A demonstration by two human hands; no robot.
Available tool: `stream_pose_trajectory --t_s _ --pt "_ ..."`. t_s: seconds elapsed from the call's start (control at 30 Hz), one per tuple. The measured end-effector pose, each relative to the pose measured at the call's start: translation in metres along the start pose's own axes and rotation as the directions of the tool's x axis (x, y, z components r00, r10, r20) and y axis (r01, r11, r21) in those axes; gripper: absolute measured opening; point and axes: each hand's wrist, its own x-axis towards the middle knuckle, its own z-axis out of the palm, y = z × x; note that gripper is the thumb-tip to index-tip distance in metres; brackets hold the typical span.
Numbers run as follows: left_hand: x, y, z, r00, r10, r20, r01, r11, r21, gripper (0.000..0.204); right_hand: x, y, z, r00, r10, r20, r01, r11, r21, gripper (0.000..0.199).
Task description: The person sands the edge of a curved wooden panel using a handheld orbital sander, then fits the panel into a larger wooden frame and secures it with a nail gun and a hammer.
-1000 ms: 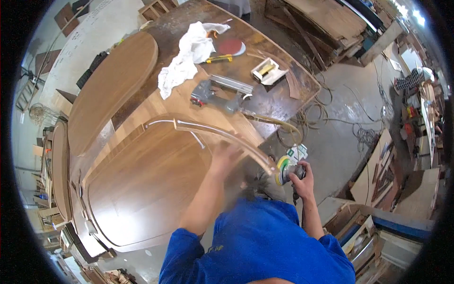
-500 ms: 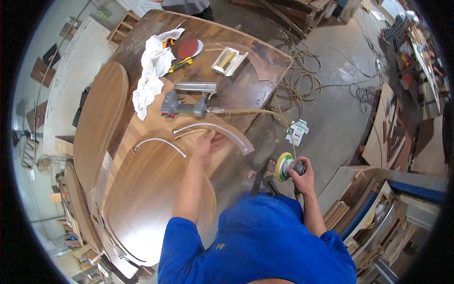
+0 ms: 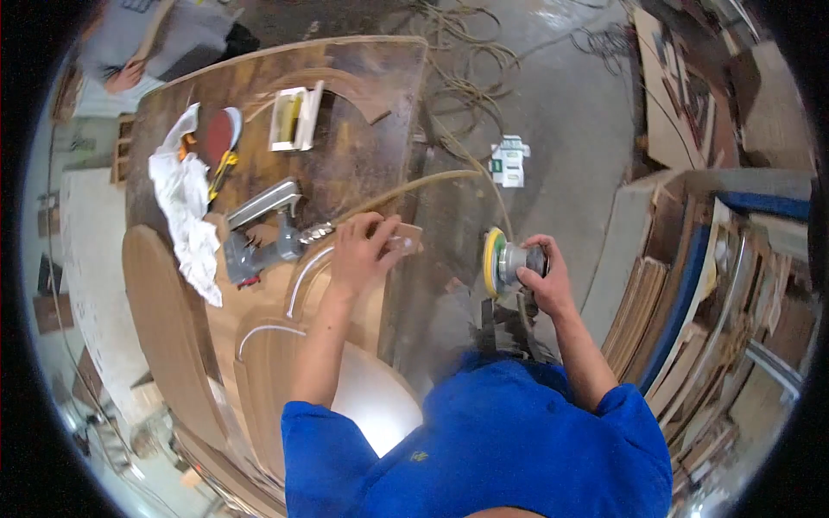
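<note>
My left hand (image 3: 361, 259) is on the far right end of a curved wooden strip (image 3: 416, 237), fingers bent around it. A white bead, perhaps glue, runs along the strip. Beside it, a rounded wooden panel (image 3: 259, 380) carries a similar curved white line. My right hand (image 3: 551, 276) grips a round air sander (image 3: 511, 262) off the table's right side, its yellow-green pad facing left. Just beyond my left hand, a grey nail gun (image 3: 263, 250) lies on the wood, joined to a hose (image 3: 406, 185).
On the brown table (image 3: 363, 155) lie a white cloth (image 3: 183, 207), a red sanding disc (image 3: 221, 134), a yellow utility knife (image 3: 223, 175) and a small open box (image 3: 294, 119). Another person (image 3: 160, 43) stands at the far left. Hose coils (image 3: 471, 86) and stacked boards (image 3: 637, 315) occupy the right.
The view has turned to the right. My left hand has shifted from the strip's middle to its right end. My right hand still holds the sander.
</note>
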Motion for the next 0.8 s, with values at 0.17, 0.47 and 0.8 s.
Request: stream_pose_trajectory --t_s 0.17,0.47,0.8 --pt "0.01 -0.003 0.015 0.999 0.043 -0.031 -0.042 0.998 0.036 0.066 0.006 0.027 0.051 0.991 0.106 -0.078 -0.071 0.929 0.363 0.046" --pt "0.009 -0.01 0.013 1.0 0.002 0.0 -0.002 0.999 0.035 0.068 0.025 0.057 0.146 0.976 -0.153 -0.153 0.196 0.924 0.327 0.045" --pt "0.015 -0.008 0.015 0.998 -0.045 0.032 0.044 0.997 0.056 0.065 0.057 0.074 0.157 0.974 -0.085 -0.212 0.183 0.845 0.503 0.04"
